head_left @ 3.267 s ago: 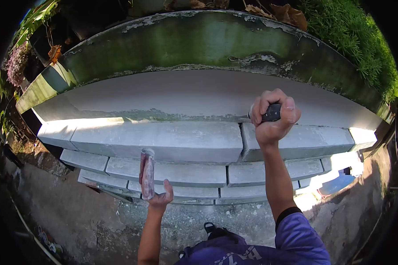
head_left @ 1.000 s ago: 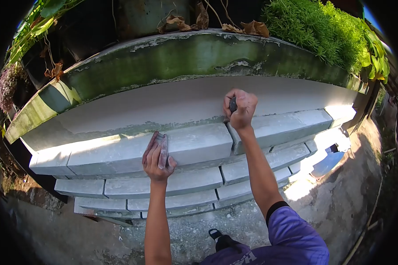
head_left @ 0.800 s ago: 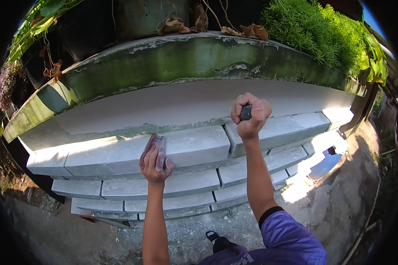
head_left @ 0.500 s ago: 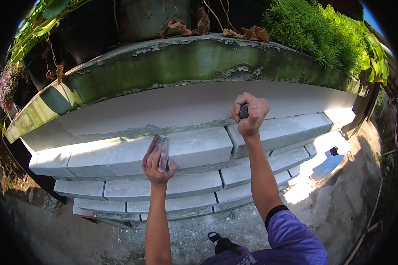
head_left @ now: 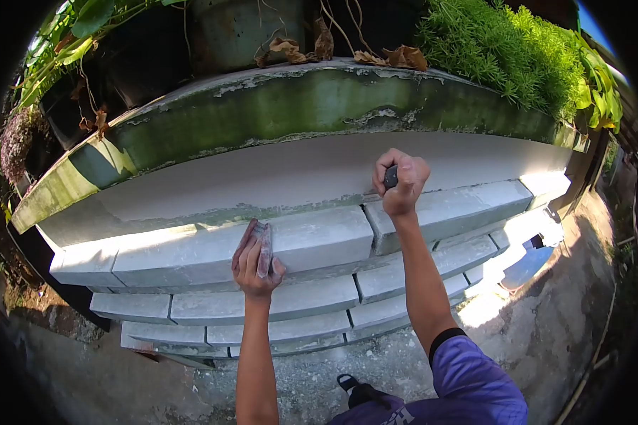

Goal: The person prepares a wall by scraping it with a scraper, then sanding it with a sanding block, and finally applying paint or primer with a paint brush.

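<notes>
My right hand (head_left: 404, 178) is closed in a fist around a dark rounded handle (head_left: 391, 177), seen end-on. The fist hides the rest of that tool. It is up against the pale wall (head_left: 298, 170), just above the top row of blocks near a gap between two of them. Lower and to the left, my left hand (head_left: 252, 265), dusty white, curls around a flat, dusty reddish-grey piece (head_left: 264, 249). That hand lies at the front edge of a long pale grey block (head_left: 322, 234) in the top row.
A mossy green ledge (head_left: 283, 106) overhangs the wall, with pots, dry leaves (head_left: 406, 57) and a bushy green plant (head_left: 503, 57) on it. More block rows (head_left: 298, 296) step down below. A blue object (head_left: 528, 265) sits at the right on the concrete ground (head_left: 546, 333).
The view has shifted slightly. Both hands keep nearly the same places and the same grips on the blocks and wall.
</notes>
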`<action>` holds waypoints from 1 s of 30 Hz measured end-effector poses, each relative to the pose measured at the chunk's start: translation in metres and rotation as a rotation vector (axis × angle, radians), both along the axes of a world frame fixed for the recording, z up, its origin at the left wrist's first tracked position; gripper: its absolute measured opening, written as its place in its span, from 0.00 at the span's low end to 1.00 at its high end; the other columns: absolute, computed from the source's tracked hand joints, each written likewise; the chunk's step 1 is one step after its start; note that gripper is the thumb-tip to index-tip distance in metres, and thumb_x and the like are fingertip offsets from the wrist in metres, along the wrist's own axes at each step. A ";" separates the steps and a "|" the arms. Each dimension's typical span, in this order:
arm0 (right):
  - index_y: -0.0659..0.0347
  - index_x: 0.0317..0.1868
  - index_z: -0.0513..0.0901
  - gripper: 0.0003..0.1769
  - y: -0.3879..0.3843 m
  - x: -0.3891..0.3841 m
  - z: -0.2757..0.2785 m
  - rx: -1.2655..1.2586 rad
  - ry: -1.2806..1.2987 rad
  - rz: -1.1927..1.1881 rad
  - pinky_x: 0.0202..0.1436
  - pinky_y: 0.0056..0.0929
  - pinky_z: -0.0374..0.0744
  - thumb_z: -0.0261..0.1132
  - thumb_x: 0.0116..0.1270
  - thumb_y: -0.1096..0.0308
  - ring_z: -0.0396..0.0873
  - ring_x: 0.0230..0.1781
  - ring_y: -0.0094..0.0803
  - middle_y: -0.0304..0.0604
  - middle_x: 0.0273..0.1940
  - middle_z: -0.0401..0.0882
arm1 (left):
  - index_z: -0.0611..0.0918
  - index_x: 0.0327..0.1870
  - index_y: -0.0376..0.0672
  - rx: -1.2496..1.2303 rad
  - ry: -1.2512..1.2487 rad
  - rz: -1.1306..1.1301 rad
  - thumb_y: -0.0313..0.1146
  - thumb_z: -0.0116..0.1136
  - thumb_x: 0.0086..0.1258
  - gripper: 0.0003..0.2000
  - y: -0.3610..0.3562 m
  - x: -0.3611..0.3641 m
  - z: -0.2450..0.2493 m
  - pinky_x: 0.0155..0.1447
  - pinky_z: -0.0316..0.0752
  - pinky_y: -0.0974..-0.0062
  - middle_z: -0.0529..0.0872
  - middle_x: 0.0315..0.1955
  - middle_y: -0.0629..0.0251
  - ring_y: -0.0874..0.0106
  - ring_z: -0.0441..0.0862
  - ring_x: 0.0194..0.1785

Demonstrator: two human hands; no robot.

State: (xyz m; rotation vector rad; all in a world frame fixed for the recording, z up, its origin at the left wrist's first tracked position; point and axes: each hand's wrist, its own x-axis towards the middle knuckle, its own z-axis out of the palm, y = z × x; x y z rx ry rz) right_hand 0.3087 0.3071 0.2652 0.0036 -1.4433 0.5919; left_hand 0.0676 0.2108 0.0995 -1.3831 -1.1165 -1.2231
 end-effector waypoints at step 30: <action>0.64 0.15 0.71 0.30 -0.008 0.009 -0.002 0.108 0.069 -0.015 0.14 0.21 0.58 0.51 0.73 0.52 0.63 0.09 0.19 0.33 0.11 0.65 | 0.83 0.47 0.37 -0.031 -0.014 0.049 0.37 0.55 0.60 0.17 0.003 -0.001 -0.005 0.60 0.73 0.59 0.85 0.45 0.58 0.57 0.82 0.50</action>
